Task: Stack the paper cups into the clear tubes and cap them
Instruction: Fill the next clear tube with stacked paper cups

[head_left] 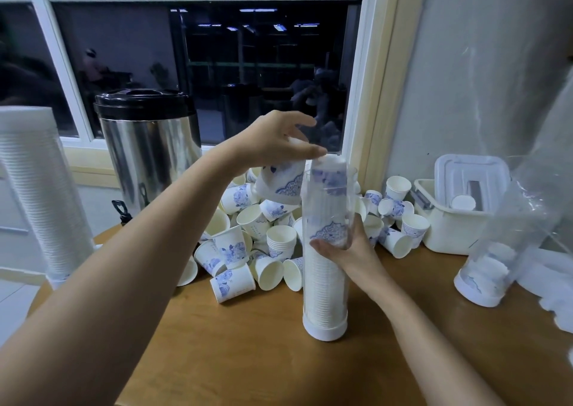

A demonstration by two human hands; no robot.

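The clear tube [325, 284] stands upright on its white base near the middle of the wooden table [248, 362], filled most of its height with stacked cups. My right hand [347, 250] grips it about halfway up, fingers curled round the wall. My left hand [279, 139] pinches one blue-patterned paper cup [280, 184] upside down by its bottom, just left of the tube's open top; behind lies a pile of loose cups [245, 244], with a metal urn [145, 148] to the left and a white bin [449, 232] to the right.
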